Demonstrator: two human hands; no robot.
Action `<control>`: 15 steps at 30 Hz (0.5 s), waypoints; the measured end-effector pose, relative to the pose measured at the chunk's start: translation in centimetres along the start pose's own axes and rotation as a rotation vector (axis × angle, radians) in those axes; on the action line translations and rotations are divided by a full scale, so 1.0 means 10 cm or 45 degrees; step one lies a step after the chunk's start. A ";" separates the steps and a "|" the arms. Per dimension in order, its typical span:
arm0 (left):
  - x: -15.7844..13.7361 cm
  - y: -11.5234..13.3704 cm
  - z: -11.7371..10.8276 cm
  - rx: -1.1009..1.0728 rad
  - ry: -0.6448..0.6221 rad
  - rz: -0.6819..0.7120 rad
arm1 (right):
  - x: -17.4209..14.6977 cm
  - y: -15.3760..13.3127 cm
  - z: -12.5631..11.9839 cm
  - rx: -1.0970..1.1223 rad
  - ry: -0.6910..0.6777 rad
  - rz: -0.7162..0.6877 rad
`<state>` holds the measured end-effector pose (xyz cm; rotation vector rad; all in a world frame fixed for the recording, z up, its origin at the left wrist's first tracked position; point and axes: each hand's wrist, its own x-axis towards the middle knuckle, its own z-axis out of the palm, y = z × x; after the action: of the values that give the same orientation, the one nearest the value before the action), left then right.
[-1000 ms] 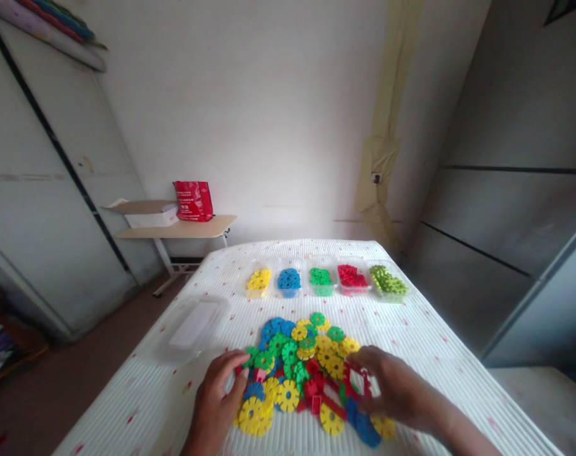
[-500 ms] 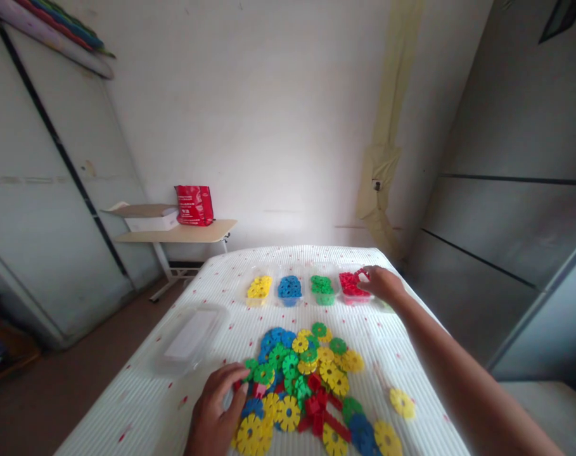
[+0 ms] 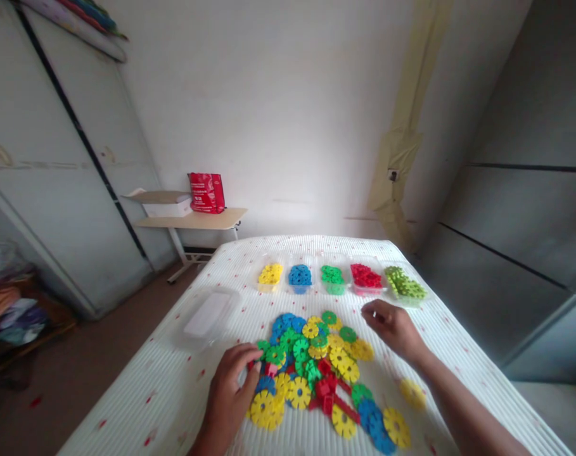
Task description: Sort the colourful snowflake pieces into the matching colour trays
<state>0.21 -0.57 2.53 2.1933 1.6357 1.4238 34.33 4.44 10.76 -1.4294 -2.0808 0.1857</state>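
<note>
A pile of flat, notched plastic discs lies before me, with yellow discs (image 3: 300,392), blue discs (image 3: 376,424) and green discs (image 3: 300,347). Red connector pieces (image 3: 326,387) lie among them. My left hand (image 3: 233,386) rests at the pile's left edge, thumb and index finger apart, fingertips by a green disc and a small red piece. Over the cloth right of the pile hovers my right hand (image 3: 396,329), fingers loosely bent and nothing visible in them. Beyond it are the red-piece box (image 3: 366,290) and a box of light green pieces (image 3: 406,290).
Further boxes hold yellow pieces (image 3: 270,275), blue pieces (image 3: 300,276) and green pieces (image 3: 332,276) in the same row. A clear plastic lid (image 3: 209,316) lies on the left. One yellow disc (image 3: 412,393) sits apart on the right. A side table (image 3: 197,220) carries a red bag (image 3: 206,193).
My right hand has drawn back from the red-piece box toward me, uncovering the light green box. My left hand stays by the pile. The camera view has shifted slightly.
</note>
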 end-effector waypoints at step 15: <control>-0.01 0.29 -0.06 0.193 -0.103 0.269 | -0.39 -0.51 0.33 0.055 -0.415 -0.416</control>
<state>1.90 -2.14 4.38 2.5382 1.5739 1.2723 29.35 -0.41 8.80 -1.0676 -2.5242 0.3465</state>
